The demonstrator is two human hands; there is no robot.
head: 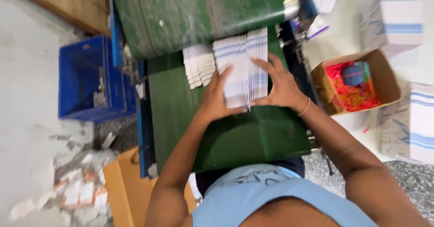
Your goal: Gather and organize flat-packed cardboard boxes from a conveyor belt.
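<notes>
Both hands press in on a stack of flat white cartons with blue stripes (pixel 242 68), standing on edge on the green conveyor belt (pixel 253 136). Left hand (pixel 216 98) sits at the stack's 8 o'clock, fingers flat against its left face, thumb up along the edge; right hand (pixel 280 84) at its 4 o'clock, fingers spread over the top and right face. Fingers of both are clasping the stack between them, not clenched. A second, smaller fan of white cartons (pixel 199 66) lies touching the stack at its 9 o'clock. At 3 o'clock from the hands, a brown cardboard box (pixel 389 80) holds red and orange rubber bands (pixel 350 91). More striped carton bundles (pixel 398 21) rest at 2 o'clock. A blue plastic crate (pixel 86 80) stands on the grey floor at 9 o'clock; paper scraps (pixel 77 186) lie at 7 o'clock.
</notes>
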